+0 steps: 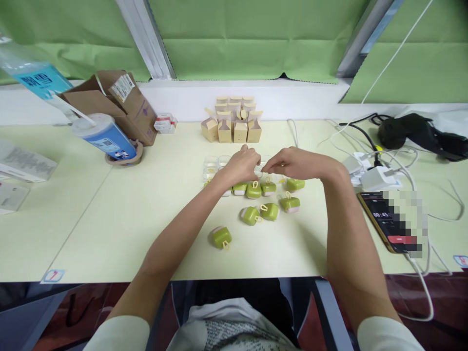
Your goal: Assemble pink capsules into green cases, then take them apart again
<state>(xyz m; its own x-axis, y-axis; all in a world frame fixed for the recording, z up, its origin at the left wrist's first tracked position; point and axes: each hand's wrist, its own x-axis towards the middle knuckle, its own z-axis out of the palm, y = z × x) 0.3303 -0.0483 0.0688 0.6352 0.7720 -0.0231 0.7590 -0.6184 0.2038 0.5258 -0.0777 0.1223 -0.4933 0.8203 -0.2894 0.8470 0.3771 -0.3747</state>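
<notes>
My left hand point(243, 165) is over the middle of the table, its fingers curled down at a small clear plastic case point(258, 170). From the other side my right hand point(287, 162) reaches to the same case, thumb and fingertips pinched together; anything between them is too small to make out. More clear plastic cases point(211, 166) stand in rows under and beside my hands, partly hidden. Just nearer to me are several small green-and-white cases with cream loops, among them a green case point(253, 190) below my left hand. Another green case point(221, 237) lies apart, nearer the table edge.
Small open cardboard boxes point(240, 131) stand in rows by the wall. To the left are a blue tub point(109, 139), a brown carton point(127, 109) and a tilted bottle point(40, 80). Cables, white chargers point(378, 178) and a phone point(383, 219) lie to the right.
</notes>
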